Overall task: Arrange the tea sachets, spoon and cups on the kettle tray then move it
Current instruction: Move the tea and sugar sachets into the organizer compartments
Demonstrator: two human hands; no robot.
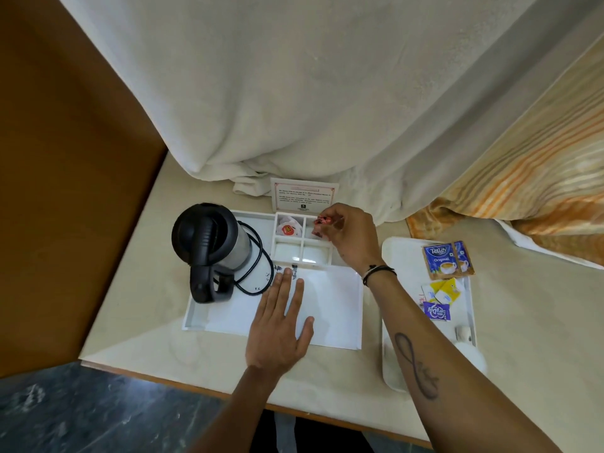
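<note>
1. One white kettle tray (202,317) on a pale tabletop (137,308), with one black and steel kettle (209,246) at its left end, black cord (258,256) coiled just beside.
2. Four small compartments at the tray's far right; far-left compartment (288,227) holding a white sachet with a red and yellow mark, the two near ones bare.
3. Right hand (348,235) pinching one small red sachet (320,222) over the far-right compartment; two bands at the wrist.
4. Left hand (281,318) released, laid flat, fingers spread on the tray's white floor.
5. One second white tray (392,256) to the right: two Tetley sachets (439,261), yellow and white sachets (443,291) too bunched to count, one purple sachet (436,311).
6. One printed card (304,196) upright behind the kettle tray.
7. Far side: white cloth (294,93) draped down; striped orange fabric (523,178) to the right; brown panel (65,158) left; dark floor (81,413) near.
</note>
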